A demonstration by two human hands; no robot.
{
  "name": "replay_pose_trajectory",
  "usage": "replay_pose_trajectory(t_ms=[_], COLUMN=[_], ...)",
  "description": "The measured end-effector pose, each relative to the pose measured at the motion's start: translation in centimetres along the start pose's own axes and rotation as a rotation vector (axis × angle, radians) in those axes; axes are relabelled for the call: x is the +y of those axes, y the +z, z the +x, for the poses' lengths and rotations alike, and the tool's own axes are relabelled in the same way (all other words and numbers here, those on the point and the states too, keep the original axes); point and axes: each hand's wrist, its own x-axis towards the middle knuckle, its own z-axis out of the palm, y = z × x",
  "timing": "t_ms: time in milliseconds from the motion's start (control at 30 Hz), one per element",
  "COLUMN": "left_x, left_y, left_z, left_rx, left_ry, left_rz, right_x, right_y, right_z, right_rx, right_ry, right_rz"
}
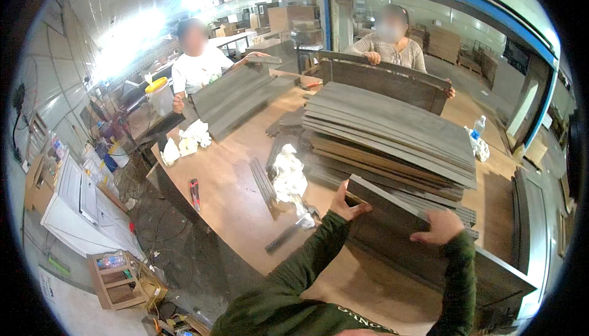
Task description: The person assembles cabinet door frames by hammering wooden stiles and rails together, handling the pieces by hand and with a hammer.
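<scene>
A long dark wooden panel [386, 222] stands on its edge in front of me, slanting from the middle down to the right. My left hand [350, 204] grips its left end, thumb on the near side. Farther right, my right hand [438, 227] is closed over the top edge, with the thumb on the near face and the other fingers partly hidden. Just behind is a stack of grey-brown boards [392, 133]. A hammer [285, 236] lies left of my left hand, beside crumpled white paper [288, 173] and some narrow dark strips [262, 179].
Across the wooden table [236, 204], one person [199, 60] holds grey boards [236, 100]; another person [392, 42] holds an upright dark panel [392, 78]. A red-and-black hand tool [194, 195] lies near the left edge. A water bottle [478, 126] stands at right.
</scene>
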Motion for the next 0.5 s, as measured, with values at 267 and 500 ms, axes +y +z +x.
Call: replay_pose_trajectory(t_ms=[267, 500], left_x=[-1.7, -0.7], left_y=[-0.9, 0.1], left_z=[0.6, 0.2], left_rx=[0.088, 0.128], left_ry=[0.172, 0.155], left_rz=[0.452, 0.297], right_x=[-6.1, -6.2], right_y=[-0.3, 0.0], right_z=[3.3, 3.1], right_rx=[0.206, 0.241], right_ry=[0.035, 0.065], right_rz=[-0.051, -0.058])
